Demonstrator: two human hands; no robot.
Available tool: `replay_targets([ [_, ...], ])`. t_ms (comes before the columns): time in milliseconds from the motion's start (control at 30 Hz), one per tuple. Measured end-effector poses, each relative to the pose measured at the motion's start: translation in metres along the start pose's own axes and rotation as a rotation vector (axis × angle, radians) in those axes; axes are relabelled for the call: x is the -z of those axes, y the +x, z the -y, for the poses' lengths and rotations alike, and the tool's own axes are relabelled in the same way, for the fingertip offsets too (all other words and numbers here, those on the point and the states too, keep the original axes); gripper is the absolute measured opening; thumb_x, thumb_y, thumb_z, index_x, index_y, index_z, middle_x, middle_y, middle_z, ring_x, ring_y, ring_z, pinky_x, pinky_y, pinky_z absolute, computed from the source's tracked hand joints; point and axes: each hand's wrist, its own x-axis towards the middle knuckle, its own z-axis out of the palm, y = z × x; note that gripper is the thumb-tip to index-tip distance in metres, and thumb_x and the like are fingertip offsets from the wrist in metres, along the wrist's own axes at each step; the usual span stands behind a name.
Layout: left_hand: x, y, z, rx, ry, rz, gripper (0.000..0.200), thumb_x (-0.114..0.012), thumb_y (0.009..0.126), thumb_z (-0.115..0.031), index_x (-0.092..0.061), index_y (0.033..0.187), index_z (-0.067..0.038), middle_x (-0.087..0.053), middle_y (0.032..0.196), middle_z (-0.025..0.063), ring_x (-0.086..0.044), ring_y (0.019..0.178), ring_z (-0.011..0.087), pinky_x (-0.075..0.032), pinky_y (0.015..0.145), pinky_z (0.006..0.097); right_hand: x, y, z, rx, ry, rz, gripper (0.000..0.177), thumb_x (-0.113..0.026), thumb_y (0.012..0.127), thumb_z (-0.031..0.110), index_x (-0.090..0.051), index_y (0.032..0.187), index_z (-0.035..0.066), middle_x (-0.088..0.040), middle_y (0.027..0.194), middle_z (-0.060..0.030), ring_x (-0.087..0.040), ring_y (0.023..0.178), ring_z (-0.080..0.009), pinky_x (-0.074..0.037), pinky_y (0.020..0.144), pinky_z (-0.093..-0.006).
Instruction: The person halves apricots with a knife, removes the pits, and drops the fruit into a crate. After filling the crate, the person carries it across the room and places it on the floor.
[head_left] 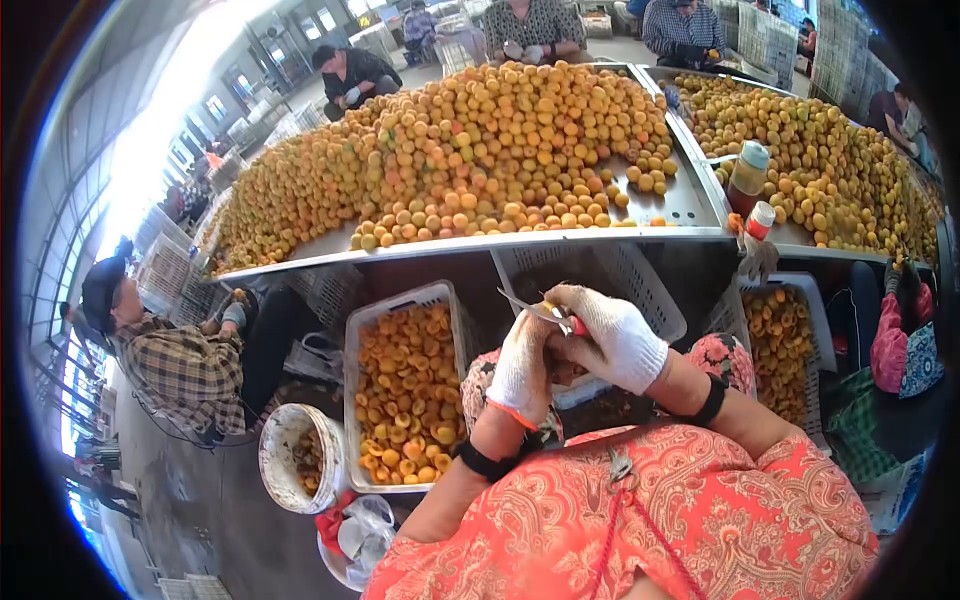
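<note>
Both hands, in white knitted gloves, meet in front of my lap. My right hand (615, 340) is closed on a small knife (527, 304) with a curved blade and a red handle; the blade points up and left. Closed beside it, my left hand (522, 372) holds an apricot (547, 309), mostly covered by the fingers and blade. Left of my knees, a white crate (350, 400) is full of cut apricot halves (405, 390). Another plastic crate (655, 290) lies partly behind my hands.
A metal sorting table (480, 242) heaped with whole apricots (470, 150) spans the front. Two bottles (748, 175) (760, 220) and a glove (757, 258) are at its edge. A white bucket (275, 455) stands at left, near a seated co-worker (180, 365). Another crate of halves (780, 350) is at right.
</note>
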Motion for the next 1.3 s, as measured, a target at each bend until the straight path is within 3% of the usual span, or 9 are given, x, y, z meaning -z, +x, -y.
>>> replay_targets([
  [133, -0.011, -0.009, -0.009, -0.036, 0.008, -0.063, 0.017, -0.06, 0.085, -0.029, -0.06, 0.096, -0.015, -0.058, 0.072, -0.0029, -0.051, 0.052, 0.0084, -0.037, 0.041, 0.0224, 0.008, 0.001, 0.005, 0.043, 0.05, 0.086, 0.044, -0.066, 0.083, 0.005, -0.052, 0.125, 0.001, -0.063, 0.103, -0.0215, -0.065, 0.096, -0.0416, -0.053, 0.08, -0.0396],
  [333, -0.016, -0.028, -0.008, -0.077, 0.016, 0.05, 0.008, -0.057, 0.088, -0.021, -0.057, 0.089, -0.013, -0.047, 0.061, -0.0045, -0.039, 0.043, 0.0053, -0.028, 0.038, 0.0206, 0.014, -0.007, 0.022, -0.089, -0.029, 0.183, 0.045, -0.062, 0.079, 0.005, -0.052, 0.122, 0.004, -0.064, 0.086, -0.0197, -0.066, 0.08, -0.0396, -0.053, 0.069, -0.0417],
  [433, -0.024, -0.038, -0.006, -0.151, -0.042, 0.034, 0.013, -0.057, 0.094, -0.026, -0.057, 0.092, -0.013, -0.049, 0.064, -0.0039, -0.041, 0.044, 0.0053, -0.029, 0.037, 0.0198, 0.01, -0.011, 0.026, 0.076, -0.153, 0.075, 0.046, -0.064, 0.077, 0.005, -0.053, 0.122, 0.003, -0.064, 0.094, -0.021, -0.065, 0.084, -0.0391, -0.054, 0.072, -0.041],
  [833, 0.022, -0.043, 0.002, -0.21, 0.05, 0.127, 0.028, -0.055, 0.097, -0.04, -0.058, 0.108, -0.014, -0.061, 0.082, -0.0017, -0.055, 0.053, 0.0078, -0.038, 0.037, 0.0204, -0.009, -0.007, 0.055, 0.091, -0.213, 0.118, 0.042, -0.065, 0.073, 0.006, -0.055, 0.113, 0.002, -0.063, 0.092, -0.0209, -0.064, 0.083, -0.0423, -0.053, 0.07, -0.0421],
  [900, 0.016, -0.049, 0.001, -0.232, 0.006, 0.051, 0.032, -0.055, 0.098, -0.039, -0.058, 0.101, -0.008, -0.055, 0.072, -0.0011, -0.045, 0.05, 0.0068, -0.034, 0.044, 0.0208, -0.012, -0.005, 0.055, 0.101, -0.207, 0.08, 0.042, -0.066, 0.073, 0.006, -0.055, 0.113, 0.002, -0.063, 0.091, -0.021, -0.064, 0.084, -0.0416, -0.054, 0.07, -0.0417],
  [1033, 0.01, -0.055, -0.008, -0.248, -0.217, 0.021, 0.039, -0.056, 0.097, -0.042, -0.057, 0.114, -0.007, -0.059, 0.081, 0.0025, -0.053, 0.06, 0.0093, -0.041, 0.05, 0.0228, -0.006, -0.001, 0.057, 0.033, -0.038, 0.043, 0.032, -0.066, 0.084, 0.017, -0.054, 0.109, 0.001, -0.064, 0.081, -0.0221, -0.066, 0.076, -0.041, -0.053, 0.065, -0.0432],
  [1067, 0.02, -0.049, -0.009, -0.303, -0.176, 0.172, 0.042, -0.06, 0.095, -0.039, -0.055, 0.121, -0.006, -0.059, 0.085, 0.0052, -0.056, 0.065, 0.013, -0.046, 0.055, 0.0262, -0.004, -0.001, 0.055, -0.043, 0.029, 0.017, 0.029, -0.064, 0.087, 0.018, -0.053, 0.107, 0.001, -0.063, 0.078, -0.021, -0.065, 0.074, -0.0403, -0.052, 0.063, -0.0425],
  [1167, 0.021, -0.05, -0.014, -0.284, -0.313, 0.193, 0.045, -0.063, 0.093, -0.033, -0.052, 0.127, -0.005, -0.059, 0.088, 0.0076, -0.057, 0.067, 0.0166, -0.05, 0.058, 0.0292, 0.001, -0.007, 0.058, -0.124, 0.114, 0.02, 0.023, -0.061, 0.093, 0.021, -0.051, 0.101, 0.002, -0.061, 0.069, -0.018, -0.065, 0.068, -0.0382, -0.049, 0.058, -0.0406],
  [1300, 0.018, -0.049, -0.02, -0.363, -0.096, 0.224, 0.046, -0.061, 0.091, -0.019, -0.046, 0.132, -0.004, -0.058, 0.093, 0.0097, -0.059, 0.071, 0.0174, -0.052, 0.062, 0.0309, 0.002, -0.016, 0.044, -0.048, -0.017, 0.119, 0.025, -0.061, 0.093, 0.025, -0.052, 0.097, 0.002, -0.062, 0.072, -0.0215, -0.063, 0.07, -0.0424, -0.049, 0.058, -0.0451],
])
